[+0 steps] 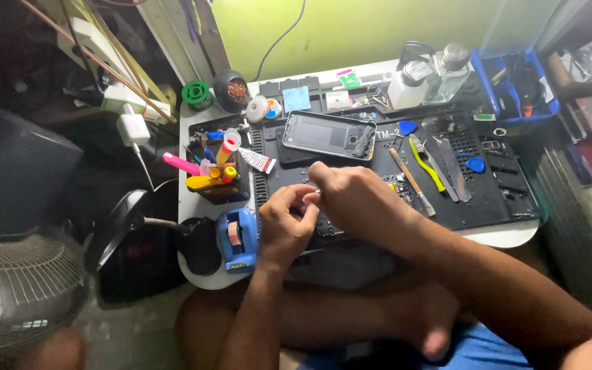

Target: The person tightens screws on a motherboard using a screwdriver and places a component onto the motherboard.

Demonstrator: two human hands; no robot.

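My left hand (284, 225) and my right hand (358, 202) meet over the near middle of a black work mat (488, 195). Their fingertips pinch together around a thin silvery tool tip (315, 193); which hand grips it I cannot tell. Under the hands lies a dark flat object, mostly hidden. Beyond them an opened phone frame (329, 134) lies flat on the mat. To the right lie a wooden-handled brush (411, 181), a yellow-green brush (426, 163) and blue picks (475, 164).
A black holder (219, 185) with pens and a glue tube stands at the left. A blue tape dispenser (238, 236) sits at the near left edge. Bottles (409, 83) and a blue bin (515, 85) stand at the back right. A fan (15, 288) is on the floor.
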